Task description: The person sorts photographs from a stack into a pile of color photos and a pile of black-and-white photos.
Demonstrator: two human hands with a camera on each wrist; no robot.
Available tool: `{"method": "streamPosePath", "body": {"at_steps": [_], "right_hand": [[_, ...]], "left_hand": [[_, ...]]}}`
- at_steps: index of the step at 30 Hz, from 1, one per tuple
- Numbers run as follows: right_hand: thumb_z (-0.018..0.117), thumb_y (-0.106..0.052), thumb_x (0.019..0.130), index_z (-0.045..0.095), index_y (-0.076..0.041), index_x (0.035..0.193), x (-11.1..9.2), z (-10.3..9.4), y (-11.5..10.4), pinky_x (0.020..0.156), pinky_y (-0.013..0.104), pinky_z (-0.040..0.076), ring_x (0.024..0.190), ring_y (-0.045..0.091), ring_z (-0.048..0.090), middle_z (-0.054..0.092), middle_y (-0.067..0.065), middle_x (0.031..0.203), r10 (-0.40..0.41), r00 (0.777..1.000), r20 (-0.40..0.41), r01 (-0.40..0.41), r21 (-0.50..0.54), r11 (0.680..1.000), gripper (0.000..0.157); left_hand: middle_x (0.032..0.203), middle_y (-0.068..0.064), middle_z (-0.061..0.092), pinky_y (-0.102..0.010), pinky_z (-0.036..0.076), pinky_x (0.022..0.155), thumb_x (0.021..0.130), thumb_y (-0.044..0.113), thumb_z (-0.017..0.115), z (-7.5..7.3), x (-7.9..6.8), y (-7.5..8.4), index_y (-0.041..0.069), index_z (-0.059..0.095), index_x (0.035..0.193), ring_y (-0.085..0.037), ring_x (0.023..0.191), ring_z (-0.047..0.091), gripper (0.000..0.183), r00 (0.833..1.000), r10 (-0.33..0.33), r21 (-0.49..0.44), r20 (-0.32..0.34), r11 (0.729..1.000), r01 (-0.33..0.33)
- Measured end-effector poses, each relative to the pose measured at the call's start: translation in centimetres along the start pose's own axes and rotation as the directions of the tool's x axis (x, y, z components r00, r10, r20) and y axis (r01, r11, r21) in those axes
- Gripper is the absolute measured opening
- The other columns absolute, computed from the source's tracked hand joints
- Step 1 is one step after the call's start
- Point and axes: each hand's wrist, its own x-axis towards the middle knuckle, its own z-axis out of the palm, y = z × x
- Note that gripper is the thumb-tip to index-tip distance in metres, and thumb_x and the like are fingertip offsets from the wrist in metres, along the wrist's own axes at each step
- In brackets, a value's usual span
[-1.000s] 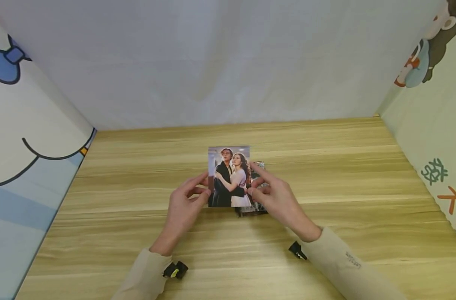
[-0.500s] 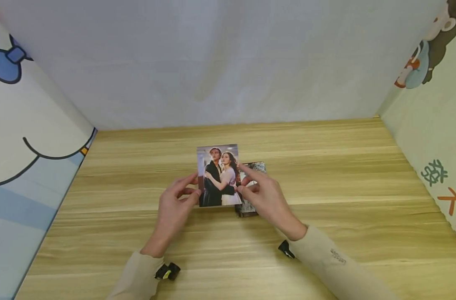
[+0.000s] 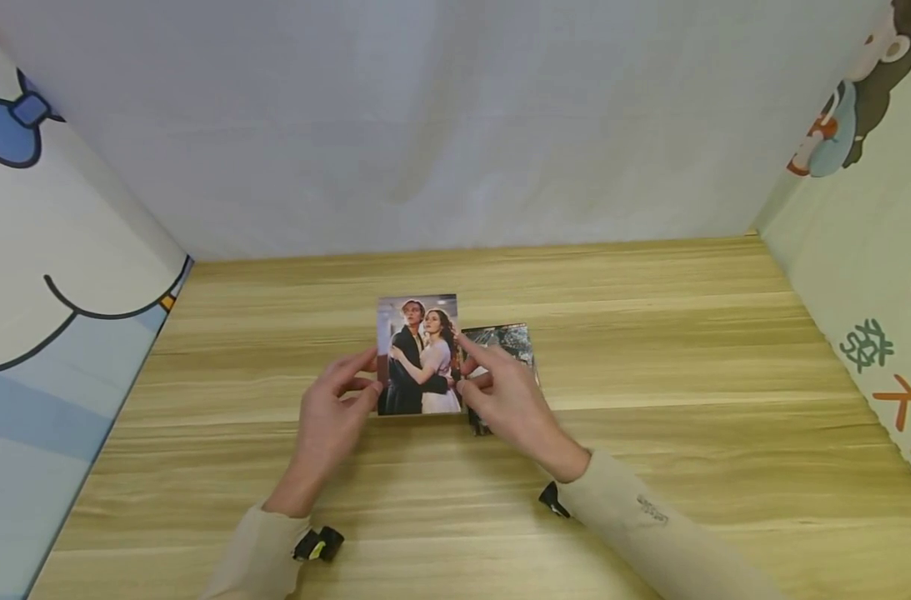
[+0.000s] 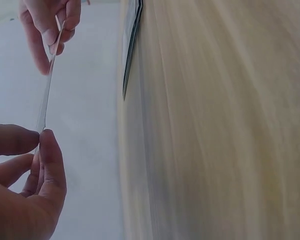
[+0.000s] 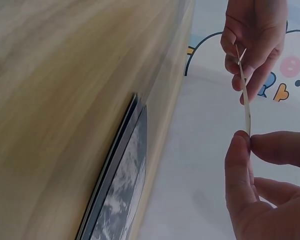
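Observation:
A photo card (image 3: 419, 358) printed with an embracing couple is held up between both hands in the head view. My left hand (image 3: 335, 417) pinches its left edge between thumb and fingers, and my right hand (image 3: 509, 406) pinches the right edge. Edge-on in the left wrist view, the photo card (image 4: 46, 97) shows as a thin strip raised off the table. Behind the right hand, a small stack of dark photo cards (image 3: 511, 337) lies on the table, partly hidden by that hand. In the right wrist view the stack (image 5: 122, 190) shows a grey, cloudy picture on top.
The wood-grain table (image 3: 688, 358) runs back to a pale cloth wall (image 3: 470, 133). Cartoon-printed panels stand at the left (image 3: 87, 242) and right (image 3: 853, 242) sides. A black wrist strap piece (image 3: 318, 544) hangs by the left sleeve.
Both hands have moved left together, carrying the couple photo card with them. More of the stack on the table now shows to its right.

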Motion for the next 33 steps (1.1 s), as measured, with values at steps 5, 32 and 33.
{"method": "streamPosePath", "body": {"at_steps": [5, 32, 33], "right_hand": [[0.069, 0.005, 0.090, 0.054, 0.001, 0.148, 0.3, 0.6, -0.4, 0.069, 0.024, 0.059, 0.085, 0.018, 0.072, 0.065, 0.004, 0.100, -0.010, 1.000, 0.002, 0.010, -0.045, 0.999, 0.060], [0.066, -0.004, 0.095, 0.042, 0.002, 0.155, 1.4, 3.5, -0.8, 0.073, 0.025, 0.058, 0.098, 0.024, 0.071, 0.065, 0.011, 0.113, 0.082, 0.983, 0.167, -0.074, -0.050, 0.996, 0.065], [0.067, -0.004, 0.095, 0.042, 0.002, 0.155, 1.4, 3.5, -0.8, 0.074, 0.025, 0.059, 0.099, 0.024, 0.072, 0.065, 0.011, 0.113, 0.089, 0.980, 0.176, -0.080, -0.056, 0.995, 0.065]], "left_hand": [[0.123, -0.020, 0.065, -0.016, 0.057, 0.079, 0.096, -0.005, 0.065, -0.6, 0.1, -0.5, 0.003, 0.062, 0.143, -0.034, 0.104, 0.068, 0.048, 1.000, -0.014, 0.012, -0.005, 1.000, 0.014], [0.118, -0.023, 0.067, -0.024, 0.060, 0.077, 0.095, -0.006, 0.064, -3.1, 1.0, -2.5, -0.004, 0.060, 0.141, -0.039, 0.103, 0.070, 0.047, 0.999, 0.002, 0.229, 0.042, 0.973, -0.012], [0.118, -0.023, 0.067, -0.025, 0.060, 0.076, 0.095, -0.006, 0.064, -3.1, 1.0, -2.6, -0.004, 0.060, 0.141, -0.039, 0.103, 0.070, 0.047, 0.999, 0.001, 0.235, 0.047, 0.972, -0.012]]}}
